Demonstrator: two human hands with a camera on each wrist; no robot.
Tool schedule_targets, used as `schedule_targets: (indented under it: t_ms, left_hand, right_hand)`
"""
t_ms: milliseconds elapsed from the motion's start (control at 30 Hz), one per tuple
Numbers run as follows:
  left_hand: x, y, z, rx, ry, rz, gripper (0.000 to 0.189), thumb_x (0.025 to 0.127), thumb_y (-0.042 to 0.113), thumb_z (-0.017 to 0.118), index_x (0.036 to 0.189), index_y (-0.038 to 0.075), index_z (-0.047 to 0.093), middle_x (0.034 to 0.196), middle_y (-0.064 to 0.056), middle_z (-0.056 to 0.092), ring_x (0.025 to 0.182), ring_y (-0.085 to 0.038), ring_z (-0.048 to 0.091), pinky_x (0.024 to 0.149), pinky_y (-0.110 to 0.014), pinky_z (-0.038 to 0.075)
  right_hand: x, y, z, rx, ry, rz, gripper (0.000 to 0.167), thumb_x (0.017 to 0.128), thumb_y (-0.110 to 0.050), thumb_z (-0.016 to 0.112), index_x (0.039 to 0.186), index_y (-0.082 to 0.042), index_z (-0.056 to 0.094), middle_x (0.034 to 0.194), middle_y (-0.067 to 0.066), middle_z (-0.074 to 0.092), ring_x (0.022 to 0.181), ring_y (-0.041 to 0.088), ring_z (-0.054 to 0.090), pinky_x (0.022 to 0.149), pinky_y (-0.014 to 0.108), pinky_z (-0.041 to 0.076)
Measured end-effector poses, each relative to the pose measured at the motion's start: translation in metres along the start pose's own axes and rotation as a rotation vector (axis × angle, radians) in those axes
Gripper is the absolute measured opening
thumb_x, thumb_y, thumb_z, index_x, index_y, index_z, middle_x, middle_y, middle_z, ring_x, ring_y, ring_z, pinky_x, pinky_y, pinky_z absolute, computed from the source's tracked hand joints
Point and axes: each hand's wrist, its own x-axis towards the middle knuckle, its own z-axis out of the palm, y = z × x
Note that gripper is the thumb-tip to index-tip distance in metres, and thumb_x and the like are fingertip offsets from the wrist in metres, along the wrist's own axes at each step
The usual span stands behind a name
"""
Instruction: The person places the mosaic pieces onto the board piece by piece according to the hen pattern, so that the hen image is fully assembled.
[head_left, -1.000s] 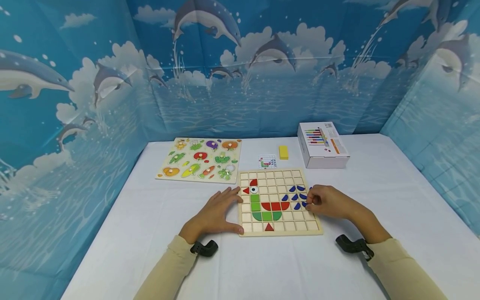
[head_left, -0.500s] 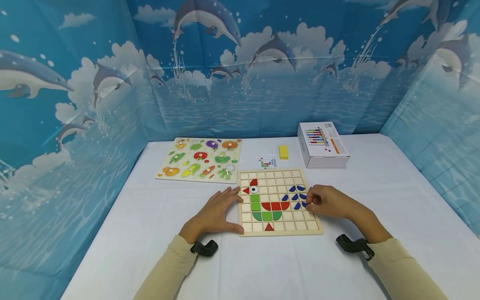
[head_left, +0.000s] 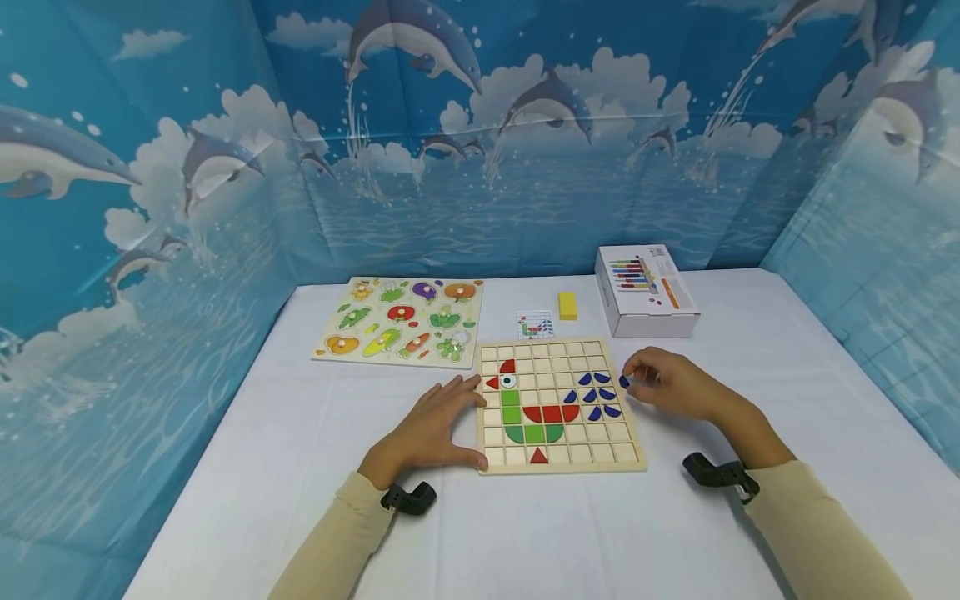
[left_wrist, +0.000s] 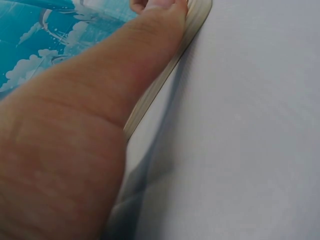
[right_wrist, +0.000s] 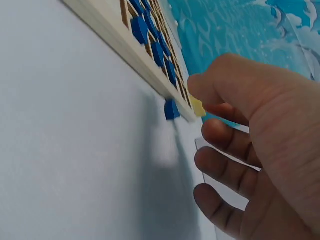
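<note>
A wooden grid board lies on the table, bearing red, green and blue pieces and a round eye piece. My left hand rests at its left edge with the fingers spread; the thumb touches the near corner, as the left wrist view also shows. Just off the board's right edge is a loose blue piece. My right hand is beside it, fingers loosely bent, with a gap between thumb and piece in the right wrist view. Several blue half-round pieces fill cells on the board's right side.
Behind the board lie a small pattern card and a yellow block. A white box stands at the back right. A vegetable puzzle board lies at the back left. Dolphin-print cloth encloses the table.
My right hand has left the blue piece at the board's right edge and moved slightly up and right, to the loose blue piece. The left hand has stayed in place.
</note>
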Motion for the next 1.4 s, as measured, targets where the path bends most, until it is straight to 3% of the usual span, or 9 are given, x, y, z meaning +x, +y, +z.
schedule_targets:
  t_ms: [233, 467, 700, 933, 1400]
  left_hand:
    - [0.0, -0.001, 0.001, 0.001, -0.003, -0.001, 0.091, 0.069, 0.081, 0.072, 0.14, 0.029, 0.048, 0.167, 0.009, 0.017, 0.153, -0.018, 0.009, 0.122, -0.043, 0.008]
    - [0.001, -0.001, 0.001, -0.01, 0.0, 0.005, 0.09, 0.069, 0.08, 0.072, 0.139, 0.028, 0.049, 0.167, 0.006, 0.019, 0.153, -0.02, 0.01, 0.122, -0.044, 0.009]
    - [0.001, 0.001, 0.001, 0.0, -0.003, 0.01, 0.091, 0.069, 0.08, 0.072, 0.139, 0.027, 0.049, 0.167, 0.005, 0.019, 0.153, -0.023, 0.011, 0.122, -0.046, 0.01]
    - [0.0, -0.001, 0.003, 0.001, -0.009, -0.008, 0.091, 0.069, 0.081, 0.071, 0.14, 0.029, 0.048, 0.167, 0.008, 0.017, 0.153, -0.019, 0.009, 0.122, -0.044, 0.009]
    - [0.0, -0.001, 0.002, -0.007, -0.012, -0.011, 0.091, 0.069, 0.08, 0.072, 0.14, 0.029, 0.049, 0.167, 0.008, 0.017, 0.153, -0.019, 0.009, 0.122, -0.045, 0.01]
  right_hand:
    - [0.008, 0.015, -0.002, -0.028, -0.032, 0.108, 0.035, 0.084, -0.016, 0.082, 0.112, -0.006, 0.064, 0.101, 0.005, 0.058, 0.095, 0.025, 0.052, 0.086, 0.043, 0.051]
    - [0.014, 0.024, -0.001, -0.024, -0.05, 0.07, 0.023, 0.086, -0.015, 0.081, 0.105, -0.013, 0.068, 0.093, 0.002, 0.055, 0.089, 0.022, 0.05, 0.076, 0.038, 0.048]
    - [0.017, 0.024, -0.002, 0.023, -0.039, 0.123, 0.013, 0.09, -0.008, 0.073, 0.102, -0.011, 0.067, 0.086, 0.002, 0.054, 0.083, 0.022, 0.051, 0.07, 0.036, 0.045]
    - [0.02, 0.027, 0.001, 0.05, -0.038, 0.146, 0.022, 0.088, -0.012, 0.078, 0.109, -0.012, 0.07, 0.092, 0.004, 0.054, 0.09, 0.024, 0.049, 0.074, 0.037, 0.045]
    - [0.022, 0.019, 0.006, 0.043, 0.013, 0.177, 0.012, 0.09, -0.01, 0.075, 0.1, -0.007, 0.069, 0.088, 0.003, 0.056, 0.084, 0.022, 0.05, 0.072, 0.037, 0.044]
